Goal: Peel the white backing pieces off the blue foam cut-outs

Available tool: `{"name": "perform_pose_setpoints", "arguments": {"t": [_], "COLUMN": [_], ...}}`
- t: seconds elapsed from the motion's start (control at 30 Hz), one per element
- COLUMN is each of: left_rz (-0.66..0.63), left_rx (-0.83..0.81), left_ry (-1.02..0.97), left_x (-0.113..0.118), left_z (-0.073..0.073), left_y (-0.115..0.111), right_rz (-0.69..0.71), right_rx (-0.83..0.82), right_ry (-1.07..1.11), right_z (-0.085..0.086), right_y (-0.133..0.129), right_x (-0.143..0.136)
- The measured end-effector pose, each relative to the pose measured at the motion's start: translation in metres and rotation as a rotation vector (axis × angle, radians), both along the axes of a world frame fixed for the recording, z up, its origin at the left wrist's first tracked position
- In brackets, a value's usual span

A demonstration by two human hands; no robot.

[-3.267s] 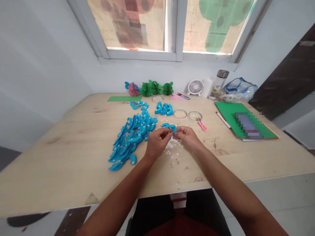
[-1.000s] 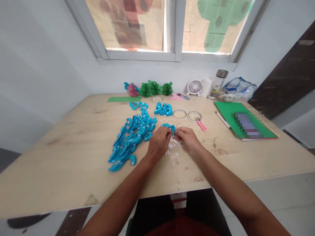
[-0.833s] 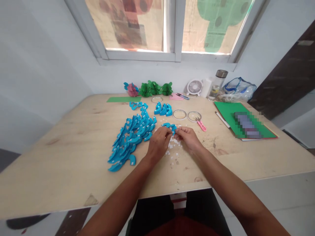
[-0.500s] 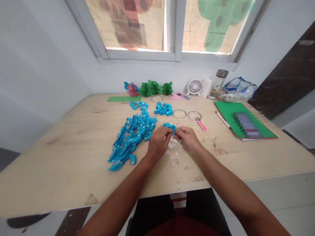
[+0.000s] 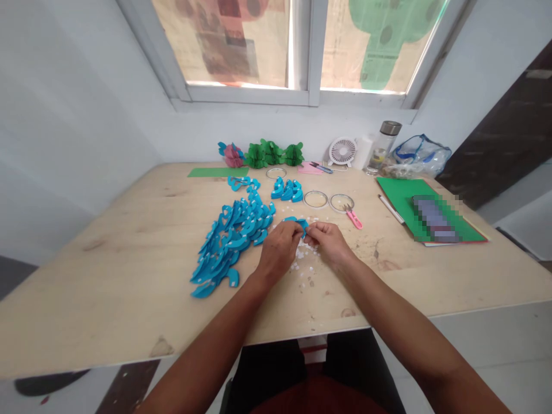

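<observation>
Both hands meet over the middle of the wooden table, with a curved blue paper piece (image 5: 304, 225) between their fingertips. My left hand (image 5: 282, 244) is closed on the piece from the left, its fingers bent down. From the right, my right hand (image 5: 328, 240) pinches the same piece between thumb and fingers. Small white scraps (image 5: 303, 253) lie scattered beneath and between the hands. Left of my left hand spreads a large pile of curved blue paper pieces (image 5: 235, 233) with small white patches. Three folded blue pieces (image 5: 287, 190) stand beyond the hands.
Tape rings (image 5: 316, 199) and pink snips (image 5: 353, 217) lie beyond my right hand. Green paper flowers (image 5: 271, 154), a small fan (image 5: 342, 152) and a bottle (image 5: 383, 148) line the wall. A green folder (image 5: 401, 192) with a blurred phone-like object is at right.
The fingers of my left hand have shifted slightly around the blue piece. Both hands stay in almost the same place, and the view has moved very slightly.
</observation>
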State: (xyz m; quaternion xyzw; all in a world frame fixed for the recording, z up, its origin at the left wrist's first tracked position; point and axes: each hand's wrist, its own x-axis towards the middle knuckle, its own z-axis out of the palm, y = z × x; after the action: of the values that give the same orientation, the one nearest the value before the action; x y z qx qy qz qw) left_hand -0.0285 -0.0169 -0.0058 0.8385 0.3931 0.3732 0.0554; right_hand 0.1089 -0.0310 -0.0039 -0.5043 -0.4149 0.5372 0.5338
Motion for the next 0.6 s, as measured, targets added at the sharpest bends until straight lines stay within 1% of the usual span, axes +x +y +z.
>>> {"name": "perform_pose_setpoints", "arguments": {"t": [0.17,0.3,0.43,0.6], "left_rz": [-0.015,-0.002,0.002,0.031], "left_rx": [0.043,0.023,-0.071,-0.269], "left_ry": [-0.018,-0.026,-0.121,-0.285], "left_x": [0.0,0.0,0.0,0.002], "left_z": [0.0,-0.001,0.002,0.009], "left_y": [0.0,0.0,-0.002,-0.007], "right_rz": [-0.005,-0.033,-0.059,-0.059], "right_rx": [-0.027,-0.023,0.009,0.083], "right_ry": [0.038,0.048,0.034,-0.02], "right_z": [0.007,0.007,0.001,-0.009], "right_y": [-0.003,-0.002,0.0,0.004], "right_x": [0.0,0.0,0.001,0.002]}}
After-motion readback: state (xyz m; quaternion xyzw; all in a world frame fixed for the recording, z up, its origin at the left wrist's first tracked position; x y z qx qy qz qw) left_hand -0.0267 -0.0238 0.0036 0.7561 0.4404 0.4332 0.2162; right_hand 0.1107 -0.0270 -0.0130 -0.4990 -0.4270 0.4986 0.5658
